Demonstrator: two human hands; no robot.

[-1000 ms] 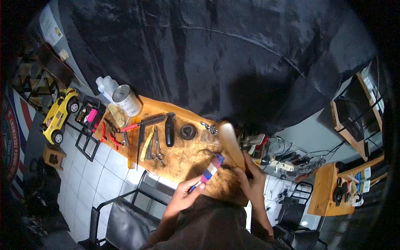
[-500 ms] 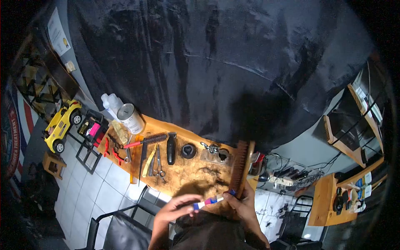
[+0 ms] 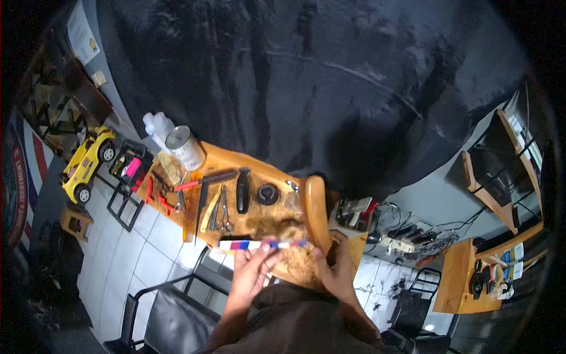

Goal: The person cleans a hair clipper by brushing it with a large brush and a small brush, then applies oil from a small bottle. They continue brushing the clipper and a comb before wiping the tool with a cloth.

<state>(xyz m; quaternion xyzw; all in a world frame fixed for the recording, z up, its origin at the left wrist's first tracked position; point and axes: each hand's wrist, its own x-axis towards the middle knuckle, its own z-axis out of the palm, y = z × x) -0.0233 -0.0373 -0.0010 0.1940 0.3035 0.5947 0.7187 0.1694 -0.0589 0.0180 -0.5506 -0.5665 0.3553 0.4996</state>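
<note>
The grip of the left hand point(image 3: 250, 272) is closed on a long striped comb with red, white and blue bands point(image 3: 247, 244). The fingers pinch it near its middle, and it lies flat and sideways above the near edge of the wooden bench point(image 3: 259, 168). The grip of the right hand point(image 3: 336, 271) is closed on the bottom end of a long wooden brush with a smooth orange-brown back point(image 3: 313, 207). The brush stands up from the hand, and the comb's thin end reaches to its side. A clump of brown hair point(image 3: 277, 227) lies on the bench just beside the brush.

Farther back on the bench lie a black hair clipper point(image 3: 242, 192), silver scissors point(image 3: 224, 213), a red-handled black round brush point(image 3: 206, 179) and a white tin can point(image 3: 185, 147). A yellow toy car point(image 3: 87, 163) sits on the tiled floor point(image 3: 141, 248) to the left. A big black cape point(image 3: 306, 82) fills the top.
</note>
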